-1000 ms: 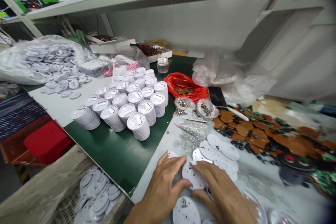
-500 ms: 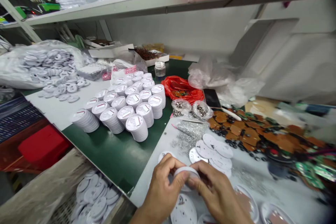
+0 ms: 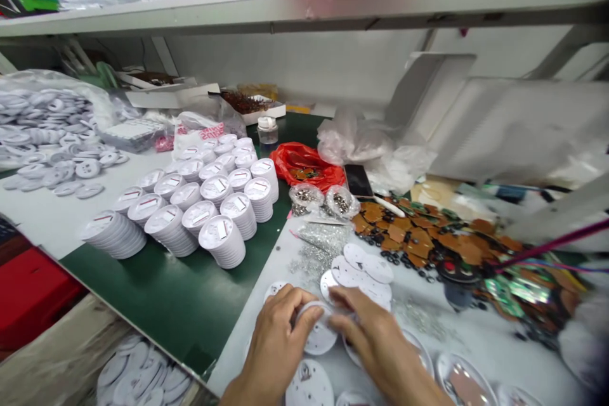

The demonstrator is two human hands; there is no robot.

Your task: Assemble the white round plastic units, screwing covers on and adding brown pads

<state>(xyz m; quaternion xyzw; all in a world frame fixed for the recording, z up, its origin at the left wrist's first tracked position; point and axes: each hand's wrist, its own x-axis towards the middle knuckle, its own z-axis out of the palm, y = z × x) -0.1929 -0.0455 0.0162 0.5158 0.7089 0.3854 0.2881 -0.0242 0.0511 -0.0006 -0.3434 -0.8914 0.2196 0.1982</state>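
My left hand (image 3: pixel 280 333) is closed on a round white plastic disc (image 3: pixel 321 339), its thumb over the near left edge. The disc tilts so that its flat face with small holes shows. Beside its right edge is my right hand (image 3: pixel 368 333), slightly blurred, with thumb and index finger apart; whether the thumb touches the disc I cannot tell. Another white disc with holes (image 3: pixel 309 386) lies just below my left hand. Behind my hands rests a loose pile of flat white discs (image 3: pixel 364 273).
Stacked white round cases (image 3: pixel 221 238) stand in rows on the green mat (image 3: pixel 157 295). Small bags of metal parts (image 3: pixel 340 202), a red plastic bag (image 3: pixel 304 168) and brown circuit boards (image 3: pixel 419 244) lie behind. A shelf (image 3: pixel 304 9) crosses above. White covers (image 3: pixel 136 371) fill a bin at lower left.
The view has swung right, so things sit further left. The disc, held edge-on between both hands before, now shows its flat face, and my right fingers have spread.
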